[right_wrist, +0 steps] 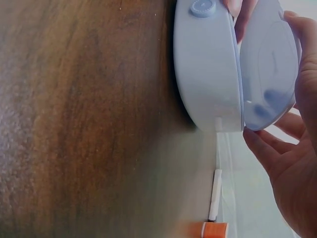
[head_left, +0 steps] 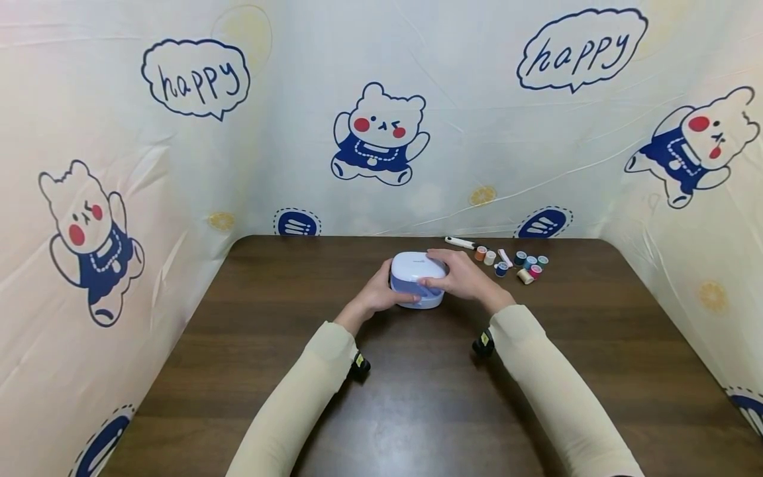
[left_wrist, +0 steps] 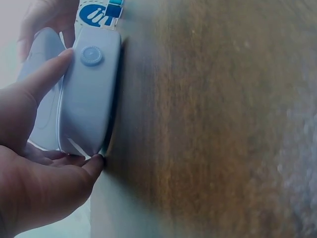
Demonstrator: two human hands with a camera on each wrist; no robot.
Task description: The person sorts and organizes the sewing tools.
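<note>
A pale blue plastic box (head_left: 430,303) with rounded corners stands on the table, its lid (head_left: 416,265) tilted up from the base. My left hand (head_left: 378,291) grips the base from the left side, its thumb across the front near a round button (left_wrist: 91,55). At the lid's right side, my right hand (head_left: 461,275) holds the lid between thumb and fingers. A gap between lid and base shows in the right wrist view. What lies inside the box is hidden.
Right of the box lie several thread spools, among them an orange spool (head_left: 480,253), a navy spool (head_left: 501,269) and a beige spool (head_left: 525,277). A long white-handled tool (head_left: 460,243) rests near the back edge of the brown table (head_left: 268,278). A printed curtain (head_left: 274,132) hangs behind.
</note>
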